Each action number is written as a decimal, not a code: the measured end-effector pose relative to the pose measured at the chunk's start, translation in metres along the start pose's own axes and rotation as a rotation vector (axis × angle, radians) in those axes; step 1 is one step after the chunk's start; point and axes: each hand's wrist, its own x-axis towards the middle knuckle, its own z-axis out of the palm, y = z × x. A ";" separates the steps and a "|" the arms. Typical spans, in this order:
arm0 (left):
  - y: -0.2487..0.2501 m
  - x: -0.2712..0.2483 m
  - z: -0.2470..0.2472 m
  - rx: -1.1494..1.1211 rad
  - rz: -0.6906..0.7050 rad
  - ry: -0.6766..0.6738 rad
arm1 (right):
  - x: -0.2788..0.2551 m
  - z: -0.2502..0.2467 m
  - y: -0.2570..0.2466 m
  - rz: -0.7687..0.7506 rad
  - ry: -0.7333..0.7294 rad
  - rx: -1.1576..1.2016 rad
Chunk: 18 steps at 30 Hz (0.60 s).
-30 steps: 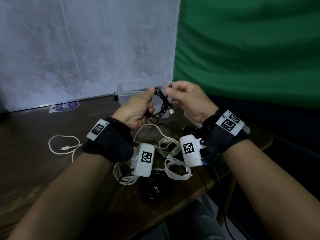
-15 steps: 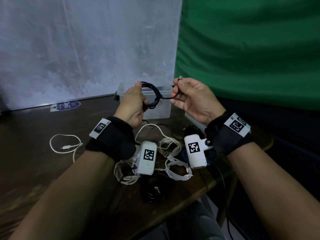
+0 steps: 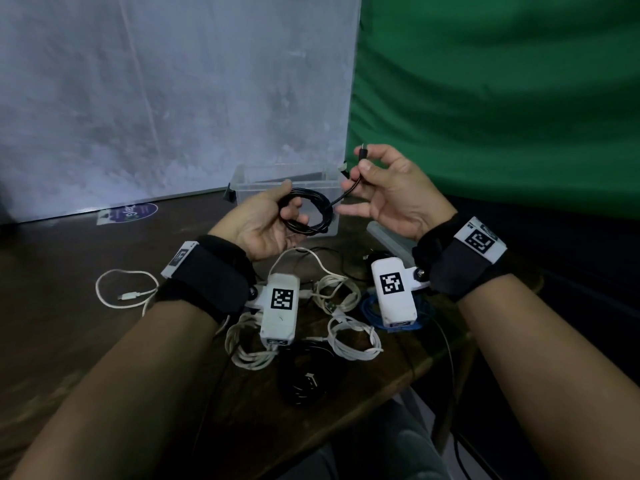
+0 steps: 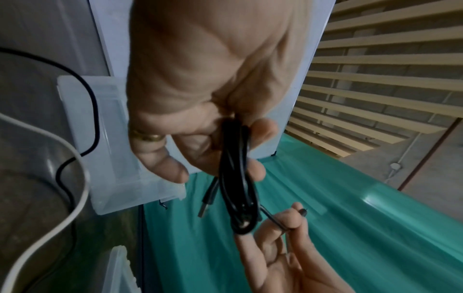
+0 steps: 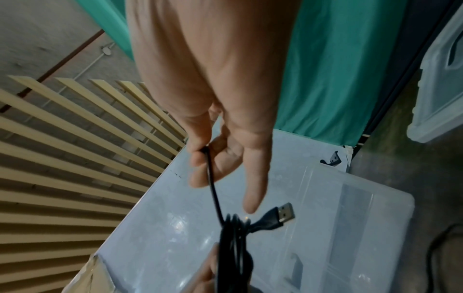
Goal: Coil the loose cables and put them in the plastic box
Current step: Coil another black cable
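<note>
A coiled black cable hangs in front of the clear plastic box. My left hand grips the coil between thumb and fingers. My right hand pinches the cable's free end just below its small plug, held up to the right of the coil. A USB plug sticks out of the coil.
Several white cables lie tangled on the dark wooden table below my wrists, one more white cable to the left, a black coil near the front edge, a blue one under the right wrist. The box lid lies right.
My left hand turned palm up with the coil and lowered a little. My right hand rose and drew the free end up and right, away from the coil.
</note>
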 end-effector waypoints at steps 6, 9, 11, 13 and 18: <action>-0.003 -0.001 0.009 -0.037 0.064 -0.015 | 0.004 0.000 0.007 -0.004 0.095 -0.026; -0.005 0.000 0.010 0.016 0.111 0.025 | 0.002 -0.001 0.009 0.030 0.074 -0.058; -0.007 0.002 0.009 0.049 0.127 0.043 | 0.002 0.000 0.011 0.035 0.083 -0.072; -0.009 0.005 0.009 0.095 0.163 0.056 | 0.003 0.001 0.012 0.027 0.126 -0.123; -0.012 0.007 0.011 0.132 0.257 0.002 | 0.008 0.005 0.016 0.034 0.195 -0.338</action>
